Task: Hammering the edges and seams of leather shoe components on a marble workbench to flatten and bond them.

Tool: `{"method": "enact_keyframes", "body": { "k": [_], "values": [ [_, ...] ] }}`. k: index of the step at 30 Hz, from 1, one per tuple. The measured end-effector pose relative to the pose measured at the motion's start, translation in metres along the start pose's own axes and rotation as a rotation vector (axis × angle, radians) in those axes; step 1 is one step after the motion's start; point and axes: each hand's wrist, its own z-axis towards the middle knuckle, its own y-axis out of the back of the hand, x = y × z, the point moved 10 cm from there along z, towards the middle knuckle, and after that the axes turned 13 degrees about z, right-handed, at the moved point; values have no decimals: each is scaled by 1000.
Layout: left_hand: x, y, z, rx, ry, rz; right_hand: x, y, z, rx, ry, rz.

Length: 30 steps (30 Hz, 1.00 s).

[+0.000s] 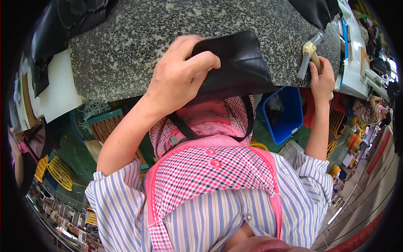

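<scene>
My left hand is closed on the edge of a black leather piece, thumb pressed over its near side. The piece is folded and bag-like, with a seam across its right part, and it is tilted up at the front edge of the speckled stone worktop. Below it hangs a black strap in a loop over my lap; whether it joins the piece cannot be made out. At the right end of the stone, my right hand grips the wooden handle of a hammer, whose grey head has yellowish wrapping at the joint.
More black leather pieces lie at the far left, and another black piece at the far right. A white sheet sits by the left edge. Under the worktop stand a blue bin and a slatted wooden stool.
</scene>
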Motion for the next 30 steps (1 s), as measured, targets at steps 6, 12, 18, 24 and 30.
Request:
{"method": "enact_keyframes", "body": {
  "k": [6,12,18,24,30],
  "values": [
    [-2,-2,7,96,175,-567,116,-43,-15,466,-56,1186],
    [11,-17,-3,120,566,-892,163,-49,2,413,108,1254],
    [1,18,13,9,180,-124,163,-49,5,474,69,1284],
    [17,-10,1,229,341,-260,146,-65,6,485,-37,1247],
    [25,-23,-7,404,531,-501,144,-85,-8,696,-243,1401]
  ]
}}
